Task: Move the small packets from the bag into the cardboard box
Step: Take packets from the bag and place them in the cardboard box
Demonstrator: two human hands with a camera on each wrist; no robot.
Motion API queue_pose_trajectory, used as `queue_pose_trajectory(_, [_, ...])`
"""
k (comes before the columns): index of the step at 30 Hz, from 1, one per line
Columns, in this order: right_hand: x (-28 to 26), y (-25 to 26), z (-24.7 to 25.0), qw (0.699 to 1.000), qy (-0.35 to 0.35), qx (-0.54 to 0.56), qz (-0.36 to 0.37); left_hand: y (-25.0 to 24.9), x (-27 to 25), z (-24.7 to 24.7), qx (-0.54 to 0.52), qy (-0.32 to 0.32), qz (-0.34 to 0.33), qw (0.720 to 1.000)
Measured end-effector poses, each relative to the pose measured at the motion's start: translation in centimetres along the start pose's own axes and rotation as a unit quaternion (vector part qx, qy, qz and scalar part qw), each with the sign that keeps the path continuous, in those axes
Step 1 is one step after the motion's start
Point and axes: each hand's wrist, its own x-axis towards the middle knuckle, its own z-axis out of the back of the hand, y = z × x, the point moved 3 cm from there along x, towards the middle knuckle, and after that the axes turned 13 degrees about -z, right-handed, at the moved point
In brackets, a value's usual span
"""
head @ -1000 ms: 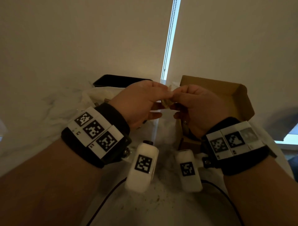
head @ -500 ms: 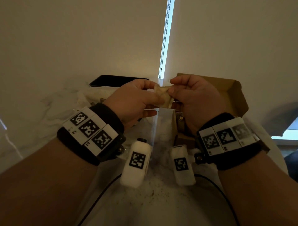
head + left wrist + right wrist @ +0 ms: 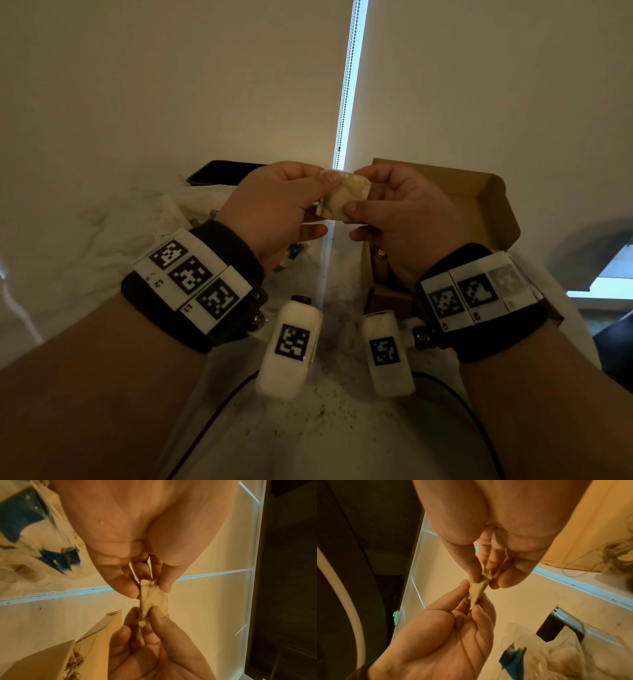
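A small beige packet [image 3: 346,200] is held in the air between both hands, above the gap between bag and box. My left hand [image 3: 284,205] pinches its left end with thumb and fingers, and my right hand [image 3: 394,209] pinches its right end. The left wrist view shows the packet [image 3: 153,600] edge-on between the two pinches; the right wrist view shows the packet [image 3: 478,589] the same way. The open cardboard box [image 3: 479,192] stands behind and under my right hand. The clear plastic bag [image 3: 191,212] with blue print lies crumpled under my left hand.
A dark flat phone-like object [image 3: 219,171] lies behind the bag by the wall. Straw-like filling [image 3: 75,661] shows inside the box. A beaded blind cord [image 3: 346,85] hangs along a bright slit behind. Black cables [image 3: 219,411] run over the speckled white surface near me.
Both hands have risen slightly with the packet. The packet, mostly hidden between the fingers a second ago, now shows spread out between the two pinches.
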Motion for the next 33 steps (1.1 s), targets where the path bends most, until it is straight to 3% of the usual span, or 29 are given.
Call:
queue_pose_trajectory(6, [-1.3, 1.2, 1.5, 0.997, -0.040, -0.049, 0.036, -0.1, -0.2, -0.2, -0.002, 0.004, 0.012, 1.000])
queue_pose_trajectory(13, [-3.2, 2.3, 7.6, 0.995, -0.087, -0.008, -0.050, -0.3, 0.0, 0.1, 0.029, 0.006, 0.024, 0.999])
queue_pose_trajectory(17, [-3.4, 1.3, 9.7, 0.984, -0.097, -0.093, -0.115, -0.3, 0.0, -0.1, 0.027, 0.014, 0.026, 0.999])
queue_pose_trajectory(22, [-3.0, -0.5, 10.4, 0.939, -0.069, -0.253, -0.223, 0.0, -0.1, -0.2, 0.032, 0.011, 0.035, 0.999])
queue_pose_trajectory(26, [-2.9, -1.1, 9.7, 0.921, -0.022, -0.309, -0.236, 0.1, -0.2, -0.2, 0.034, 0.013, 0.036, 0.999])
queue_pose_trajectory(28, [-3.2, -0.8, 9.0, 0.871, -0.019, -0.401, -0.283, 0.1, -0.1, -0.1, 0.032, 0.012, 0.035, 0.999])
queue_pose_trajectory(30, [-3.7, -0.2, 8.1, 0.802, -0.013, -0.558, -0.214, 0.1, -0.1, -0.1, 0.033, 0.009, 0.032, 0.999])
queue_pose_trajectory(31, [-3.5, -0.2, 8.4, 0.803, -0.015, -0.547, -0.235, 0.0, 0.0, -0.1, 0.034, 0.008, 0.030, 0.999])
queue_pose_trajectory(33, [-2.7, -0.4, 9.0, 0.835, -0.026, -0.465, -0.293, -0.1, -0.1, -0.2, 0.033, 0.008, 0.029, 0.999])
